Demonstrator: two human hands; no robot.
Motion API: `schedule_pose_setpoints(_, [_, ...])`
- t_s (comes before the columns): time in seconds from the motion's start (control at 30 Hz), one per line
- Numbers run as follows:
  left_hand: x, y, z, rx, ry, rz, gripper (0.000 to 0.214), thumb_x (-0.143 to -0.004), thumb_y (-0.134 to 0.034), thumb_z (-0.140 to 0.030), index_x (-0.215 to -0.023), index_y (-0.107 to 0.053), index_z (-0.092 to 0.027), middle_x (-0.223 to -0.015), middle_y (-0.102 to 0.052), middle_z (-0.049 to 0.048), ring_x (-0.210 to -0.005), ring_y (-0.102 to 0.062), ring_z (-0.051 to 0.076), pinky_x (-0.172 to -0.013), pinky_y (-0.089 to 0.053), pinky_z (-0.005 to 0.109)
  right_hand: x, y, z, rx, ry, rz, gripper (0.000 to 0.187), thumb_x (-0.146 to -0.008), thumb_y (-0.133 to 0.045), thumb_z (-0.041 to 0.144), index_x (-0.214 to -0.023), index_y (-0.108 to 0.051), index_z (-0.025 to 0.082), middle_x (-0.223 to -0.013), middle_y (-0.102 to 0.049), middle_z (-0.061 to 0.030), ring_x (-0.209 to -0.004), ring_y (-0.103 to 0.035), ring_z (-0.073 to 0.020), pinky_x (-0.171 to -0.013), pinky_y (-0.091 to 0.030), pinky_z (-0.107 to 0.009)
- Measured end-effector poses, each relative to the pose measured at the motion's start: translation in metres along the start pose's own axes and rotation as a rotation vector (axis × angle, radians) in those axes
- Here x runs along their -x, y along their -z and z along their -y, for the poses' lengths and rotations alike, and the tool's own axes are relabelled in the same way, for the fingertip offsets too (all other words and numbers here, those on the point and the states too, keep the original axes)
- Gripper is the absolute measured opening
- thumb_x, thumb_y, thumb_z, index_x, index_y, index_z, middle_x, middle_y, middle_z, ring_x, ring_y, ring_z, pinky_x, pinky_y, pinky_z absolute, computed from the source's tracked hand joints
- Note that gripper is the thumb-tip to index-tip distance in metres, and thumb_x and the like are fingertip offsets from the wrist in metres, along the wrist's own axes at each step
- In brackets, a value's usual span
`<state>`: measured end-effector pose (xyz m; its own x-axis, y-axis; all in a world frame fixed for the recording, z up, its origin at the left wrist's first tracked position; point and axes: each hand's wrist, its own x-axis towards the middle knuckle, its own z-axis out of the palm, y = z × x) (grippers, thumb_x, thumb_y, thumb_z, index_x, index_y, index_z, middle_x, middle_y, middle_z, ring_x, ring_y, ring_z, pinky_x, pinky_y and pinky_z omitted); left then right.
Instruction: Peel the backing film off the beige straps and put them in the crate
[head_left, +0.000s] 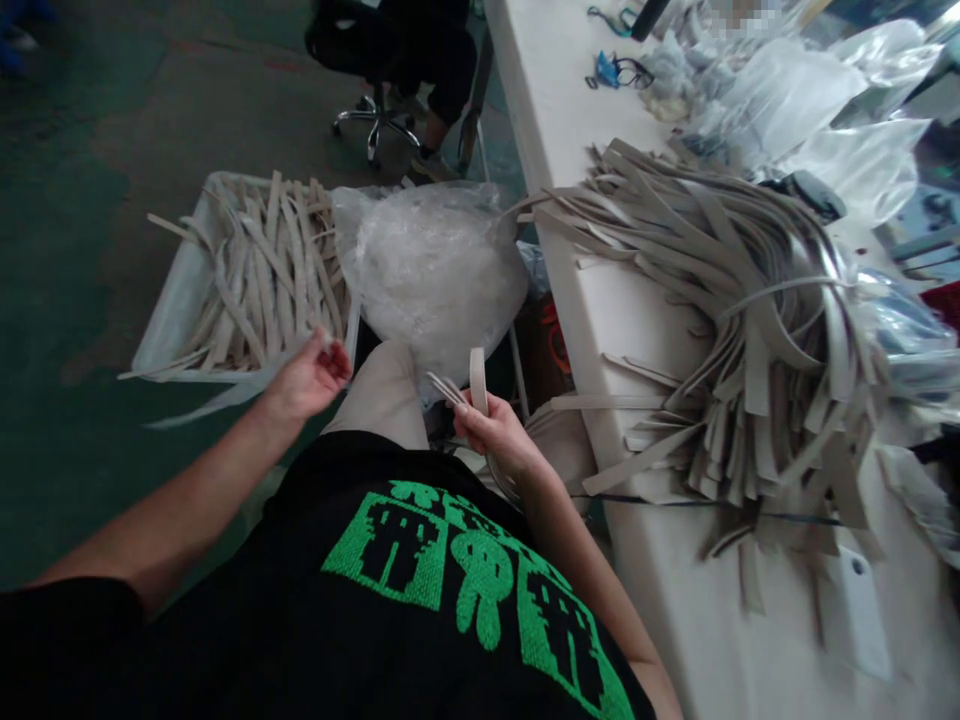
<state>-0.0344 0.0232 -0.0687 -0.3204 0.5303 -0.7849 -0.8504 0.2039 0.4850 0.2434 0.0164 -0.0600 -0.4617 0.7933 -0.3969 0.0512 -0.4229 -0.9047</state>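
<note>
My left hand (pixel 313 376) has its fingers curled beside the near edge of a white crate (pixel 166 310). From it trails a thin, whitish, see-through strip (pixel 225 398), blurred and passing behind my wrist. In front of my lap, my right hand (pixel 491 428) is closed on several flat beige strips (pixel 448 388). One of these bends up into a loop (pixel 478 378) above the thumb. The crate holds a heap of loose pale strips (pixel 259 270), some poking over its rim.
A clear plastic bag (pixel 435 265) bulges beside the crate. On the white table (pixel 637 610) at right lies a large tied bundle of beige strips (pixel 757 270), with plastic bags (pixel 780 90) behind. A person sits on a wheeled chair (pixel 375 125) at the far side.
</note>
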Motion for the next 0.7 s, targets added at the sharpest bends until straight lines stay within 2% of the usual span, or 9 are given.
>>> schedule_pose_setpoints(0.1, [0.004, 0.0, 0.053, -0.105, 0.149, 0.089, 0.024, -0.098, -0.068, -0.027, -0.077, -0.063, -0.015, -0.068, -0.07, 0.0006, -0.054, -0.065, 0.01, -0.057, -0.057, 0.021, 0.006, -0.001, 0.002, 0.024, 0.005, -0.038, 0.052, -0.082, -0.069, 0.067, -0.085, -0.066, 0.015, -0.056, -0.056, 0.0037, -0.039, -0.03, -0.005, -0.04, -0.018, -0.022])
schedule_pose_setpoints(0.2, [0.008, 0.002, 0.075, -0.164, 0.195, 0.161, 0.021, -0.095, -0.072, -0.026, -0.078, -0.065, -0.015, -0.072, -0.072, 0.0013, -0.057, -0.066, 0.01, -0.059, -0.057, 0.021, 0.011, 0.002, 0.003, 0.069, 0.012, 0.004, 0.064, -0.095, -0.045, 0.074, -0.088, -0.068, 0.015, -0.058, -0.06, 0.0003, -0.039, -0.033, -0.0066, -0.042, -0.024, -0.023])
schedule_pose_setpoints(0.23, [0.009, 0.003, 0.077, -0.177, 0.195, 0.174, 0.022, -0.097, -0.069, -0.026, -0.078, -0.066, -0.015, -0.073, -0.073, 0.0014, -0.058, -0.067, 0.009, -0.059, -0.056, 0.021, 0.011, 0.002, 0.003, 0.09, 0.01, 0.027, 0.064, -0.096, -0.042, 0.073, -0.089, -0.068, 0.015, -0.059, -0.062, -0.0003, -0.04, -0.034, -0.007, -0.042, -0.025, -0.023])
schedule_pose_setpoints(0.3, [0.009, 0.005, 0.08, -0.194, 0.181, 0.201, 0.022, -0.098, -0.067, -0.025, -0.079, -0.067, -0.014, -0.074, -0.074, 0.0019, -0.059, -0.067, 0.009, -0.059, -0.056, 0.02, 0.011, 0.001, 0.001, 0.125, -0.011, 0.053, 0.054, -0.095, -0.05, 0.068, -0.091, -0.066, 0.016, -0.062, -0.063, 0.0001, -0.041, -0.036, -0.0071, -0.041, -0.024, -0.022])
schedule_pose_setpoints(0.43, [0.008, 0.01, 0.085, -0.205, 0.13, 0.264, 0.019, -0.088, -0.08, -0.029, -0.08, -0.069, -0.015, -0.077, -0.075, 0.0013, -0.062, -0.069, 0.01, -0.058, -0.055, 0.019, 0.007, -0.005, -0.004, 0.177, -0.068, -0.003, 0.033, -0.082, -0.069, 0.05, -0.087, -0.061, 0.018, -0.061, -0.061, 0.0032, -0.041, -0.034, -0.0063, -0.038, -0.023, -0.02])
schedule_pose_setpoints(0.53, [0.007, 0.013, 0.088, -0.232, 0.107, 0.314, 0.022, -0.082, -0.085, -0.031, -0.08, -0.07, -0.015, -0.076, -0.075, 0.0014, -0.063, -0.069, 0.011, -0.061, -0.056, 0.02, 0.006, -0.007, -0.006, 0.231, -0.074, -0.057, 0.026, -0.076, -0.071, 0.04, -0.089, -0.063, 0.018, -0.062, -0.06, 0.0033, -0.043, -0.037, -0.0081, -0.039, -0.027, -0.02])
schedule_pose_setpoints(0.7, [0.008, 0.014, 0.088, -0.253, 0.107, 0.334, 0.022, -0.078, -0.088, -0.028, -0.076, -0.07, -0.015, -0.074, -0.074, 0.0004, -0.062, -0.069, 0.01, -0.059, -0.054, 0.019, 0.005, -0.005, -0.008, 0.346, 0.029, -0.148, 0.015, -0.073, -0.069, 0.032, -0.079, -0.064, 0.019, -0.064, -0.062, 0.0009, -0.055, -0.049, -0.0125, -0.048, -0.035, -0.022])
